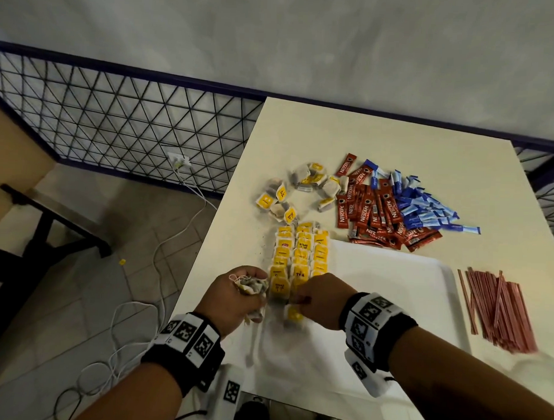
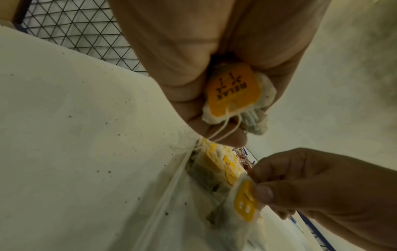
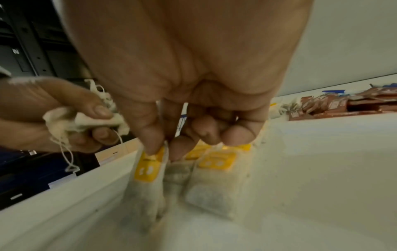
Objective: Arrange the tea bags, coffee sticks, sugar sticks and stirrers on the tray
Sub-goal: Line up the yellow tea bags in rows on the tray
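NESCAFE on coffee sticks [image 1: 368, 210], RELAX on tea-bag tag [image 2: 233, 92]

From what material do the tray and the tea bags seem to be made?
The tray looks like white plastic: smooth, faintly glossy, with a moulded rounded rim. The tea bags look like thin matte filter paper, with dark leaf showing through, and glossy yellow card tags on white string.

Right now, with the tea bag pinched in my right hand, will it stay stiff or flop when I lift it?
The tea bag would probably flop: it hangs limp below the right hand. It seems light, pinched by fingertips only. Its string could snag neighbouring bags.
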### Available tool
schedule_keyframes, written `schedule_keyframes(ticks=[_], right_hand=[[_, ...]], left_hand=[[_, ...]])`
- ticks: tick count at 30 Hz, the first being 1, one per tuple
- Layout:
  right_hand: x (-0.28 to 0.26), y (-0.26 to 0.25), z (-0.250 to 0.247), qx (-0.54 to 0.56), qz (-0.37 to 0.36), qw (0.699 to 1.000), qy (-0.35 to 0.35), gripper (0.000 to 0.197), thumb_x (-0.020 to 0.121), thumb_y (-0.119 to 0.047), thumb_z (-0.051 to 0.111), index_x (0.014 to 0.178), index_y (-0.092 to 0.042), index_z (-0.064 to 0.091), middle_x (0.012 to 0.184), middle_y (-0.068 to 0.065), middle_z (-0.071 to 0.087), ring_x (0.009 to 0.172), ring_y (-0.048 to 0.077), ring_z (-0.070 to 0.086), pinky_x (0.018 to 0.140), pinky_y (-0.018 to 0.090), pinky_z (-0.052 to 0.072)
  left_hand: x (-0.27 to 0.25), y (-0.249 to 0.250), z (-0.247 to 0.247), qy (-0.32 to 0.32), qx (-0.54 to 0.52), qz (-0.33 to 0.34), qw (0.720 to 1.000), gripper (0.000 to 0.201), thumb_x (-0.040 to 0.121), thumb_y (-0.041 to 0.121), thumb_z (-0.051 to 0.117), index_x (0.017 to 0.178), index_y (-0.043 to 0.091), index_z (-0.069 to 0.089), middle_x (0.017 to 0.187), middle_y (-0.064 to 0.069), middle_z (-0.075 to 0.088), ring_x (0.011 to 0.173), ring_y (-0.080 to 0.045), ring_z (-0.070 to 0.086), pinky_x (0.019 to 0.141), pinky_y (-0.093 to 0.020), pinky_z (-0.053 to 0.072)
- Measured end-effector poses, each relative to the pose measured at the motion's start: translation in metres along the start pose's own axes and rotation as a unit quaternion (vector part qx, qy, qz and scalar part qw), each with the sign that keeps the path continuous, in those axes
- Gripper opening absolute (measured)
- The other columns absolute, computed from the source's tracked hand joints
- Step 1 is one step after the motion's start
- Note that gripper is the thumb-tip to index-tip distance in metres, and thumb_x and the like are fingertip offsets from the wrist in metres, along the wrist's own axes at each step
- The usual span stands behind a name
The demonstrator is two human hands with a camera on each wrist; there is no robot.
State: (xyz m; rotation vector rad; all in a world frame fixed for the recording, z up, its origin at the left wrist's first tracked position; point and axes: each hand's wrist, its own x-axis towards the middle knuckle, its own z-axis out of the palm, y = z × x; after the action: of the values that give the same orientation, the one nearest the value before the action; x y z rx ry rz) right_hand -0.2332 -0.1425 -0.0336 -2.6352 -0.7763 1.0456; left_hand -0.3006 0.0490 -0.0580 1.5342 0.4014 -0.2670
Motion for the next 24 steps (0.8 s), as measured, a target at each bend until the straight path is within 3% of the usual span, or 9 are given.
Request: schedule_keyframes(ticks=[4, 10, 12, 14, 15, 17, 20, 22, 24], right_hand=[[0.01, 0.005, 0.009, 0.016, 0.061, 0.997, 0.047, 0.014, 0.09, -0.028, 0.048, 0.091, -0.028, 0.062, 0.102, 0.003, 0.062, 0.091, 0.026, 0.058, 0.074, 0.028, 0.044], [0.015, 0.004, 0.015, -0.025, 0.078, 0.992, 0.094, 0.026, 0.089, -0.029, 0.045, 0.11, -0.025, 0.06, 0.112, 0.003, 0.06, 0.101, 0.029, 0.058, 0.084, 0.033, 0.047], [0.013, 0.004, 0.015, -0.042, 0.058, 0.99, 0.122, 0.033, 0.086, -0.037, 0.044, 0.112, -0.023, 0.056, 0.111, 0.002, 0.057, 0.101, 0.027, 0.057, 0.083, 0.033, 0.044], [0.007, 0.003, 0.016, -0.047, 0.014, 0.989, 0.14, 0.055, 0.071, -0.057, 0.04, 0.111, -0.023, 0.057, 0.107, 0.0, 0.056, 0.096, 0.026, 0.057, 0.081, 0.032, 0.044], [0.005, 0.001, 0.018, -0.048, -0.013, 0.989, 0.14, 0.056, 0.068, -0.06, 0.042, 0.107, -0.023, 0.06, 0.103, 0.0, 0.057, 0.092, 0.027, 0.059, 0.079, 0.033, 0.045], [0.002, 0.001, 0.025, -0.086, -0.054, 0.986, 0.136, 0.034, 0.069, -0.049, 0.059, 0.092, -0.024, 0.066, 0.09, 0.0, 0.061, 0.079, 0.03, 0.061, 0.069, 0.034, 0.047], [0.003, 0.007, 0.032, -0.13, -0.039, 0.986, 0.102, 0.028, 0.056, -0.043, 0.075, 0.078, -0.029, 0.066, 0.079, -0.004, 0.062, 0.065, 0.025, 0.061, 0.056, 0.033, 0.048], [0.006, 0.008, 0.035, -0.143, -0.037, 0.981, 0.127, 0.027, 0.06, -0.041, 0.075, 0.081, -0.027, 0.066, 0.083, -0.002, 0.063, 0.07, 0.027, 0.062, 0.06, 0.035, 0.049], [0.007, 0.004, 0.031, -0.124, -0.021, 0.983, 0.131, 0.028, 0.077, -0.042, 0.064, 0.097, -0.023, 0.065, 0.099, 0.002, 0.062, 0.09, 0.03, 0.059, 0.076, 0.038, 0.046]], left_hand=[[-0.002, 0.002, 0.0, -0.003, 0.006, -0.006, 1.0, 0.037, 0.074, -0.02, 0.062, 0.087, 0.014, 0.066, 0.064, 0.01, 0.064, 0.057, -0.016, 0.058, 0.065, -0.054, 0.057], [-0.005, 0.005, 0.001, -0.004, 0.007, -0.006, 1.0, 0.037, 0.074, -0.021, 0.062, 0.086, 0.014, 0.065, 0.063, 0.011, 0.062, 0.056, -0.013, 0.057, 0.065, -0.053, 0.057], [-0.005, 0.005, 0.001, -0.005, 0.018, -0.007, 1.0, 0.039, 0.074, -0.02, 0.063, 0.085, 0.017, 0.067, 0.065, 0.01, 0.062, 0.057, -0.016, 0.057, 0.065, -0.051, 0.058], [-0.002, 0.002, 0.0, -0.01, 0.039, -0.011, 0.999, 0.04, 0.073, -0.018, 0.065, 0.083, 0.02, 0.068, 0.072, 0.004, 0.063, 0.061, -0.018, 0.059, 0.063, -0.047, 0.058], [-0.001, 0.001, 0.001, -0.015, 0.052, -0.013, 0.998, 0.039, 0.072, -0.014, 0.067, 0.083, 0.024, 0.069, 0.075, 0.002, 0.064, 0.062, -0.019, 0.06, 0.063, -0.045, 0.058], [0.004, -0.001, 0.003, -0.024, 0.099, -0.015, 0.995, 0.038, 0.065, 0.001, 0.071, 0.083, 0.035, 0.069, 0.077, 0.009, 0.067, 0.068, -0.017, 0.062, 0.067, -0.045, 0.059], [0.01, -0.002, 0.011, -0.041, 0.174, -0.019, 0.984, 0.04, 0.064, 0.008, 0.069, 0.079, 0.046, 0.067, 0.075, 0.016, 0.068, 0.072, -0.012, 0.063, 0.072, -0.039, 0.059], [0.013, -0.001, 0.016, -0.053, 0.198, -0.026, 0.978, 0.037, 0.064, 0.01, 0.067, 0.079, 0.044, 0.066, 0.081, 0.01, 0.07, 0.077, -0.017, 0.066, 0.073, -0.038, 0.059], [0.015, 0.0, 0.019, -0.071, 0.225, -0.028, 0.971, 0.037, 0.061, 0.015, 0.065, 0.083, 0.044, 0.065, 0.089, 0.005, 0.072, 0.085, -0.019, 0.068, 0.075, -0.036, 0.058]])
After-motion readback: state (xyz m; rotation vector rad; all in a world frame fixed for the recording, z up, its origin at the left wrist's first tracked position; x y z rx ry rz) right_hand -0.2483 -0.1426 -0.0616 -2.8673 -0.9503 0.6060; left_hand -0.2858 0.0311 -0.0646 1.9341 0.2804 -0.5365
